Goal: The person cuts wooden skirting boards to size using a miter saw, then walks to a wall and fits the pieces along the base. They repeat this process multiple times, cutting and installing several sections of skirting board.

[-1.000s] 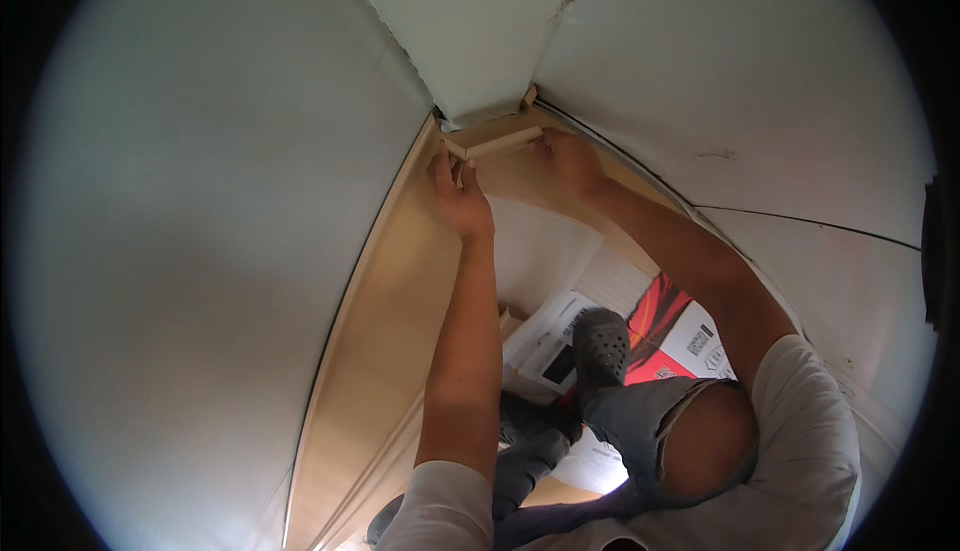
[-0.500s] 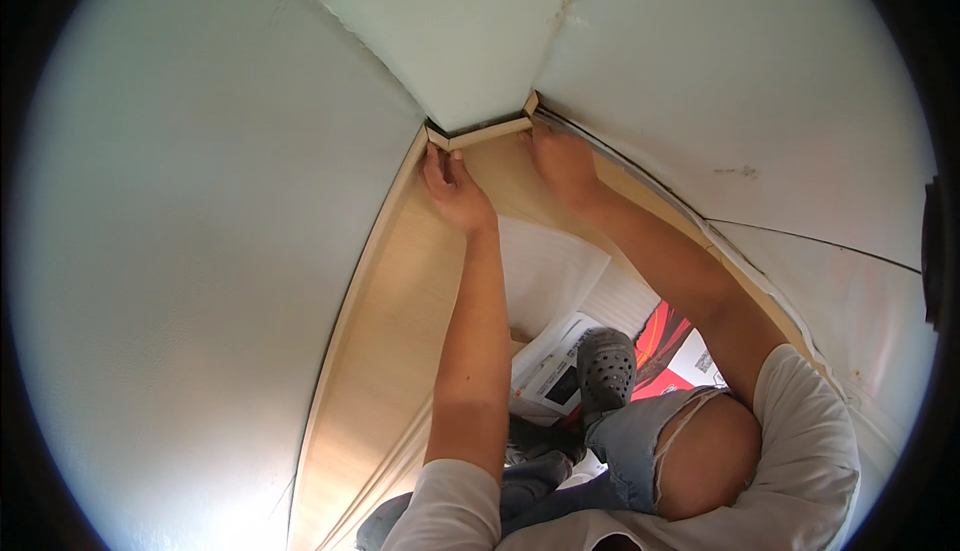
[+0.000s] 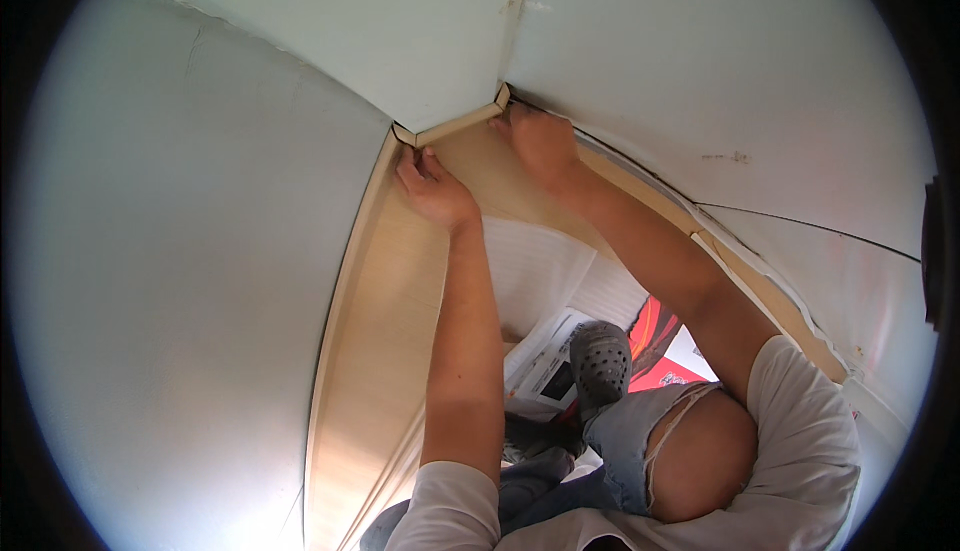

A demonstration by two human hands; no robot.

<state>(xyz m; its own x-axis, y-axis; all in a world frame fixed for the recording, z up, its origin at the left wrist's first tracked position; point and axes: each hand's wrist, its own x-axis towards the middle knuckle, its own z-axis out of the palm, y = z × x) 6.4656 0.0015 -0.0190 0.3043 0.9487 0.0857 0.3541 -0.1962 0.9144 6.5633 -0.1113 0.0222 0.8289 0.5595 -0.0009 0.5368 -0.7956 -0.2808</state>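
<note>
A short pale wood-coloured trim strip (image 3: 460, 122) runs along the foot of the narrow wall section (image 3: 420, 41), with small angled pieces at both of its ends. My left hand (image 3: 437, 193) is at the strip's left end, thumb and fingers curled against its lower edge by the corner. At the right end is my right hand (image 3: 543, 148), its fingers folded in close under the right corner piece. The fingertips of both hands are partly hidden. Below them lies the light wood-look floor (image 3: 385, 271).
Large pale walls (image 3: 200, 251) rise on both sides. A long trim strip (image 3: 345, 271) follows the left wall's foot. White foam sheeting (image 3: 535, 266), printed cardboard (image 3: 665, 346) and my grey clog (image 3: 601, 363) are on the floor near my bent knee.
The dark gap between the short strip and the wall has narrowed, and the strip now sits against the wall. My hands stay at its ends while the view has turned slightly.
</note>
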